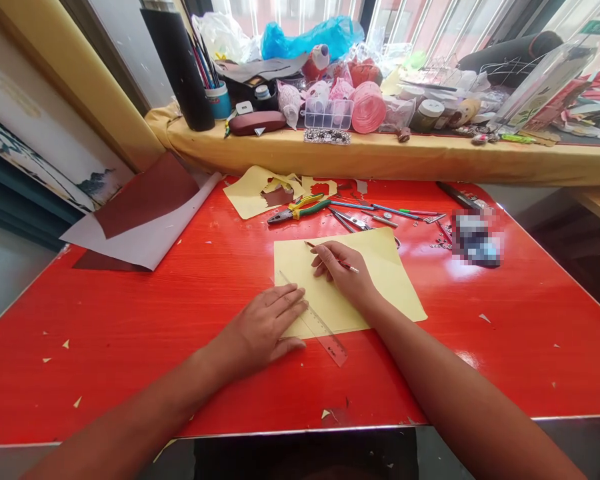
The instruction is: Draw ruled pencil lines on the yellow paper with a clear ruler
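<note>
A yellow sheet of paper (380,267) lies on the red table in front of me. My right hand (340,263) grips a pencil (349,266), its tip pointing up and left, close to the paper's upper left part. Flat over the sheet's left edge lies my left hand (275,313), fingers stretched out and palm down. Beneath its fingertips a clear ruler (325,333) runs diagonally, its lower end sticking out past the paper's bottom edge onto the table.
Behind the sheet lie pliers (300,209), scissors (353,220), several pens and cut yellow paper (247,193). Brown and white sheets (147,200) rest at the left. A crowded ledge (300,148) holds a pink roll (369,107) and a clear divided box (329,115). Paper scraps dot the red table (155,333).
</note>
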The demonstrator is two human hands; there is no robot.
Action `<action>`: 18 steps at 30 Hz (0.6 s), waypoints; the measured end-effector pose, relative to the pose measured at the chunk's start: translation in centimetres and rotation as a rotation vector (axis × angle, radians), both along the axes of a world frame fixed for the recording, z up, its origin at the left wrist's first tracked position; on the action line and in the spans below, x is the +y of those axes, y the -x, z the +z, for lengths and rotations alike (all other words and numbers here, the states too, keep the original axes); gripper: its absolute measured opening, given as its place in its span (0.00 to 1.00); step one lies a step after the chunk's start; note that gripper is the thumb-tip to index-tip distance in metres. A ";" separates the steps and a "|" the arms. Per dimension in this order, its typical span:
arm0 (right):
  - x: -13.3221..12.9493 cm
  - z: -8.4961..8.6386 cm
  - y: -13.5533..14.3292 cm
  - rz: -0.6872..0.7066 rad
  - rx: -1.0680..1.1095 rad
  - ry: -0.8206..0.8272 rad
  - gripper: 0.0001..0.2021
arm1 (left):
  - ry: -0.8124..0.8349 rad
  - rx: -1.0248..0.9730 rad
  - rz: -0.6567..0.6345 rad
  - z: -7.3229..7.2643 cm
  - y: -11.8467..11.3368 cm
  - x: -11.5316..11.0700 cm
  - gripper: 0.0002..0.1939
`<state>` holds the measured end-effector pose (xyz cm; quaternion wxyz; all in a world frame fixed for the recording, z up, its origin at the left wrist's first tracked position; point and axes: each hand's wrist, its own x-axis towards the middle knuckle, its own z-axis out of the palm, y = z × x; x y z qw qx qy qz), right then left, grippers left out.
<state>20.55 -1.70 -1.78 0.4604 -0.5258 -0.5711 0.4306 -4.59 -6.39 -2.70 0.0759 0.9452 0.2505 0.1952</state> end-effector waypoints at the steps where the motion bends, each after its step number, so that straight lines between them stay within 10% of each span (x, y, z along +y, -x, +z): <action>1: 0.0 0.0 0.0 -0.001 0.000 0.001 0.22 | 0.026 0.010 0.006 -0.1 0.0 0.0 0.30; 18: -0.6 1.8 0.7 0.029 0.118 0.050 0.23 | 0.056 0.030 0.073 0.4 0.4 0.9 0.30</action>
